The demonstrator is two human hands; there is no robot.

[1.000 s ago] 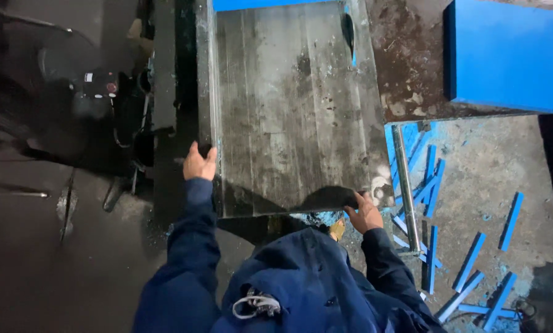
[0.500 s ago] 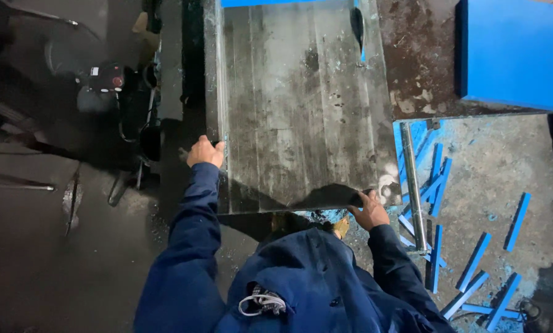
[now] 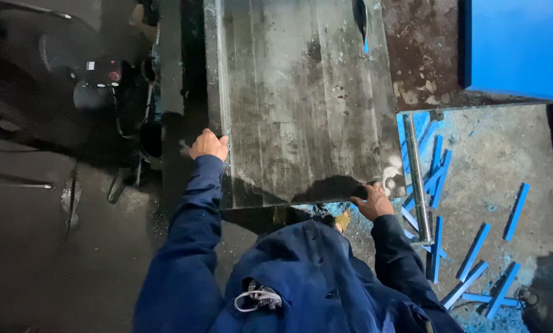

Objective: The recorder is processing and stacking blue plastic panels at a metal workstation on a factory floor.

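Observation:
A large grey, scuffed flat sheet (image 3: 301,98) lies on a machine table in front of me. My left hand (image 3: 208,145) grips its left edge, fingers curled over the rim. At the sheet's near right corner my right hand (image 3: 371,201) holds the front edge. Both arms are in dark blue sleeves. A saw blade slot with a blue-tipped blade (image 3: 363,21) shows at the far end of the sheet.
A big blue panel (image 3: 517,46) lies at the far right on a rusty surface. Several blue offcut strips (image 3: 474,253) and blue dust litter the floor at right. A metal rail (image 3: 416,172) runs beside the sheet. Dark machinery with cables (image 3: 113,86) stands at left.
The sheet and both hands sit lower in the view than before. My left hand has stayed on the left edge, my right hand on the near corner.

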